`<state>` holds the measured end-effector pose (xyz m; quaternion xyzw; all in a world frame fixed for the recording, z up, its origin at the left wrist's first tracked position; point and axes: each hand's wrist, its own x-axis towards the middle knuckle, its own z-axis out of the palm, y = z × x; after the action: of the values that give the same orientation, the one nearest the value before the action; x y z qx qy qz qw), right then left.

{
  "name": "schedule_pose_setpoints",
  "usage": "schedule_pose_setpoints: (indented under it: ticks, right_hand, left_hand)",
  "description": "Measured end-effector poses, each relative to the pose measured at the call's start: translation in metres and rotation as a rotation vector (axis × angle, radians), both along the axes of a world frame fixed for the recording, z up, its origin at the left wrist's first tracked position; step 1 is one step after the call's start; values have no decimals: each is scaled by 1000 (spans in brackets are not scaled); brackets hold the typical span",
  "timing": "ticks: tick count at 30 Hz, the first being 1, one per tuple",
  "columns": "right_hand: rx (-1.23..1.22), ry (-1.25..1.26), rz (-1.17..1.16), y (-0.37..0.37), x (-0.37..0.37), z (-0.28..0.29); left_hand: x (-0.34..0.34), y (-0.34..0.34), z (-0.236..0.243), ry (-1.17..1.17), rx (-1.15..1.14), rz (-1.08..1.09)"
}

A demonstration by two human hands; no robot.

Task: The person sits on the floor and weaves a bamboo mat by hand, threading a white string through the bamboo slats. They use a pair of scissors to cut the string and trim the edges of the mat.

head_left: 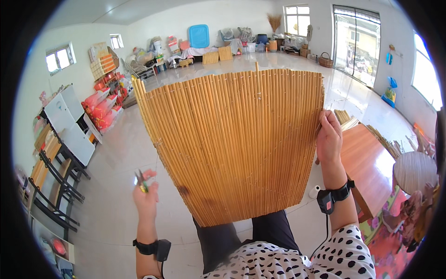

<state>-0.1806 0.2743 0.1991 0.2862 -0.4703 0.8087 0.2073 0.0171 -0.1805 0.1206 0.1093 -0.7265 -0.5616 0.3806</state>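
A stiff mat of thin yellow-brown reed stalks (232,144), bound side by side with thread, hangs upright before me and spans the middle of the view. My right hand (330,135) pinches its right edge near the upper corner. One stalk sticks up above the mat's top edge, and another juts out at the top left. Dark stains mark its lower left part. Apart from the mat, to its lower left, my left hand (146,193) is closed around small snips (141,180) with yellow-green handles. Their pointed jaws face up; the fingers are slightly blurred.
A brown wooden table (367,158) stands at the right, with loose stalks (383,139) behind it and a round stool (416,172) beside it. A white thread spool (314,191) is on the floor. Black-framed benches (58,172) line the left; a wicker basket (325,60) sits far back.
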Motion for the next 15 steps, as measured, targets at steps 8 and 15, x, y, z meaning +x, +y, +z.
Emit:
schedule_pose_setpoints:
  ticks: [8,15]
  right_hand:
    - [-9,-51,3,-2,2,5]
    - [-14,-90,-11,-7,5,12]
  left_hand:
    - [-7,17,-48,-208,281,-258]
    - [-16,8,-79,-278,417,-415]
